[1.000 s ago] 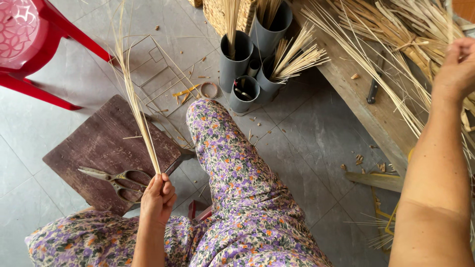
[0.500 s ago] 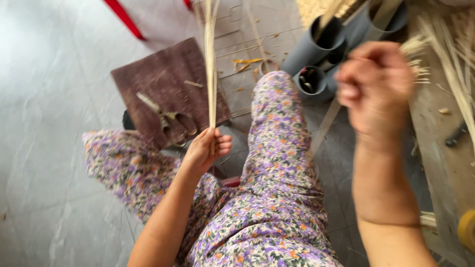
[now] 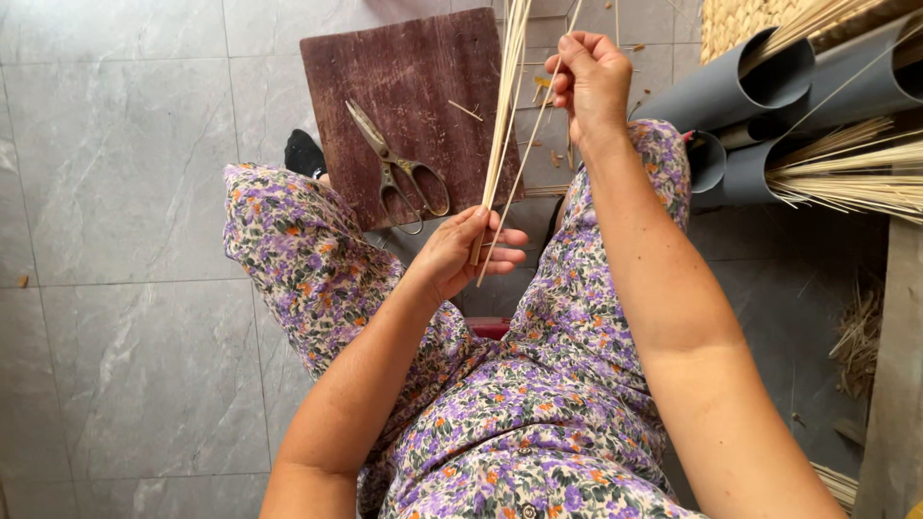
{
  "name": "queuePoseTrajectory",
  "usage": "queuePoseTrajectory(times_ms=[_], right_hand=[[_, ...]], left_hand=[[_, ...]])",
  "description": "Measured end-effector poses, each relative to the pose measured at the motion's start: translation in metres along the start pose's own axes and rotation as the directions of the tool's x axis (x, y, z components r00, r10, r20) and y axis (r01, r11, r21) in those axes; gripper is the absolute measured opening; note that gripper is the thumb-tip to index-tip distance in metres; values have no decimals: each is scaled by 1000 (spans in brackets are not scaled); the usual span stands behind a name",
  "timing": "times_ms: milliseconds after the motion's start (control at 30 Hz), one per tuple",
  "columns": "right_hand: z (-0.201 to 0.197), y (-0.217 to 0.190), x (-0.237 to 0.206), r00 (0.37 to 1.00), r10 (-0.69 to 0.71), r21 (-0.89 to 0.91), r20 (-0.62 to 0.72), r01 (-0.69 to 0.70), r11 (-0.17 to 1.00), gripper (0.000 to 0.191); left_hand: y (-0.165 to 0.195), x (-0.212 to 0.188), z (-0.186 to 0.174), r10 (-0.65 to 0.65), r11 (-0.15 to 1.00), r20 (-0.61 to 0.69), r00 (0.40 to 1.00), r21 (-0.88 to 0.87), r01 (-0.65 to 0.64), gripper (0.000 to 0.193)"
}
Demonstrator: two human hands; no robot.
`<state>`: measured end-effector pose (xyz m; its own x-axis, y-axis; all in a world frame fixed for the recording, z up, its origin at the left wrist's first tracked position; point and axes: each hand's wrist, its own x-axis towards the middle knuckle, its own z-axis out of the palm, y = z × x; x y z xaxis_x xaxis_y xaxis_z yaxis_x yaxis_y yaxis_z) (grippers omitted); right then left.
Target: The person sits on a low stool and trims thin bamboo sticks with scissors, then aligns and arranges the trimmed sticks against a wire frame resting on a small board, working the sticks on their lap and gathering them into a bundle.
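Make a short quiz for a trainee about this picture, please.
1. True or false: the scissors lie on the board.
2. Which hand grips the straws at their lower end?
3. The grey tubes hold: A) straw, B) water, C) cloth?

Key: 1 true. 2 the left hand; the right hand pinches one straw higher up. 3 A.
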<state>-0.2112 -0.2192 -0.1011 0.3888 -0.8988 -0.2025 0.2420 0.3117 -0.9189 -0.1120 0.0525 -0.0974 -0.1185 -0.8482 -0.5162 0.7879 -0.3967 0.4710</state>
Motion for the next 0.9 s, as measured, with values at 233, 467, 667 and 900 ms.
queuePoseTrajectory(times_ms=[233,467,667,900], right_hand=[[-4,5,18,1000,-22,-21,-2,22,1000,10],[-1,7,24,996,-84,-19,30,85,996,10],[-1,9,24,994,-101,-29,38,102,994,9],[3,6,25,996,-86,-24,25,87,996,9]], left_hand=[[0,1,-2,-24,1000,-3,1000,-20,24,31],[3,1,-1,-29,999,-17,999,-31,29,32],[0,2,-2,-17,1000,-5,1000,-7,17,32],[-1,1,-4,-12,1000,-19,1000,-10,12,33]])
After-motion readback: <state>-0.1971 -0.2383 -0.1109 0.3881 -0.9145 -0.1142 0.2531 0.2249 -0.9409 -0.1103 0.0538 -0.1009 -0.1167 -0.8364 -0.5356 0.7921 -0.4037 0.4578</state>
